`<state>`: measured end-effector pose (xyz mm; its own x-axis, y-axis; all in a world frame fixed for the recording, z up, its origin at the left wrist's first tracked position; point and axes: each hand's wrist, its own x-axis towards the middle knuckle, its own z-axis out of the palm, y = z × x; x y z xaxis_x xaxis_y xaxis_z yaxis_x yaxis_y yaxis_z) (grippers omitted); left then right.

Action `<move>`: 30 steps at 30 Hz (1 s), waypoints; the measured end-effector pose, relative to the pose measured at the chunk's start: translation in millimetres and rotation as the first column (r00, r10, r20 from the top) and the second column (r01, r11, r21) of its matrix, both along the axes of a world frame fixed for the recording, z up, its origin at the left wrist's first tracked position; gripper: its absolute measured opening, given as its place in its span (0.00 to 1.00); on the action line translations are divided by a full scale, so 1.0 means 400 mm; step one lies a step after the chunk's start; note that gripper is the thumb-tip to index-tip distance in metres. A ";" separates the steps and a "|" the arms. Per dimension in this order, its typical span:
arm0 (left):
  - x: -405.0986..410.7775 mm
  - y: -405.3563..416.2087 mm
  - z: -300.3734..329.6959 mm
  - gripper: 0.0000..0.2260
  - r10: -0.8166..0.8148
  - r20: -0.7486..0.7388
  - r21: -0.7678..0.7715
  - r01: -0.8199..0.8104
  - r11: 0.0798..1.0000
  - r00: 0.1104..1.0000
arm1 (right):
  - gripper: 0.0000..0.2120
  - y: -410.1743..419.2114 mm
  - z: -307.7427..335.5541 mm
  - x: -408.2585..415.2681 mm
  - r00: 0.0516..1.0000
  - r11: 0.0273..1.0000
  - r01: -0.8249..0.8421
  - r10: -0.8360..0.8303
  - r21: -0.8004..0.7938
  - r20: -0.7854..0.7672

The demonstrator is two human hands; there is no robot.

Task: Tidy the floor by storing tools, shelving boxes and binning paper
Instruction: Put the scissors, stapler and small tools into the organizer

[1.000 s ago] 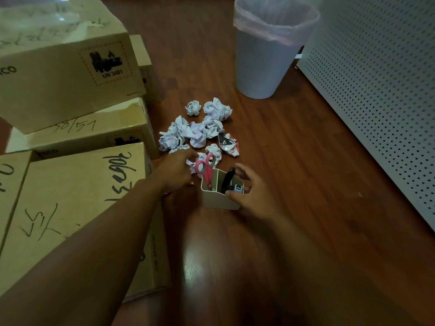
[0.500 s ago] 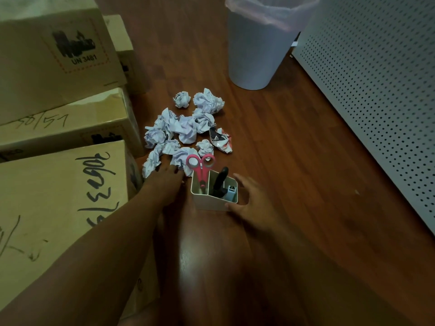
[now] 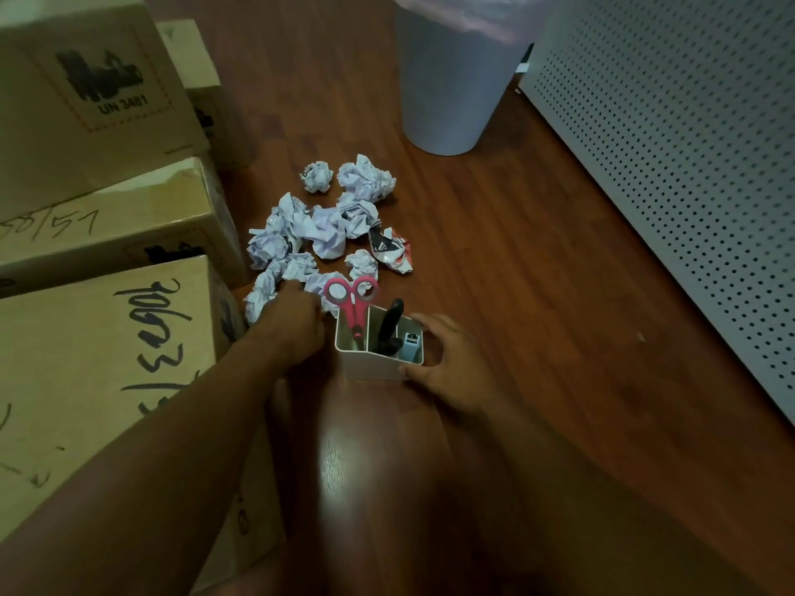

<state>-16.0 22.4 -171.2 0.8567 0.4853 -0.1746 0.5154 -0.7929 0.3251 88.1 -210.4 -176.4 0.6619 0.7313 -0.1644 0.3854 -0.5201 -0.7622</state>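
Note:
A white tool holder (image 3: 373, 368) stands on the wooden floor. In it are pink-handled scissors (image 3: 350, 301), a black-handled tool (image 3: 389, 324) and a small grey-blue item (image 3: 411, 345). My right hand (image 3: 449, 361) grips the holder's right side, thumb on the front corner and fingers behind. My left hand (image 3: 294, 326) lies just left of the holder, its fingertips among crumpled paper balls (image 3: 329, 234); the fingers are hidden behind the knuckles. A lined grey bin (image 3: 447, 79) stands beyond the paper.
Several cardboard boxes (image 3: 99, 372) are stacked along the left, close to my left arm. A white perforated panel (image 3: 688, 174) runs along the right. Bare wooden floor (image 3: 537, 294) lies between the paper and the panel.
My left hand has drawn back from the scissors' handles to the paper balls left of the holder. My right hand has stayed on the holder.

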 end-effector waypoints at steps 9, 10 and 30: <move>-0.066 -0.022 0.146 0.05 0.092 0.132 -0.282 -0.052 0.958 0.987 | 0.34 0.009 0.017 -0.041 0.997 0.997 0.070 -0.069 0.034 -0.039; -0.072 -0.030 0.161 0.07 0.119 0.159 -0.343 -0.058 0.937 0.980 | 0.34 0.010 0.014 -0.046 0.996 0.996 0.077 -0.076 0.041 -0.045; 0.007 -0.159 0.273 0.12 -0.038 0.373 -0.419 0.205 0.884 0.927 | 0.34 0.001 0.010 -0.065 0.995 0.994 0.082 -0.077 0.070 -0.070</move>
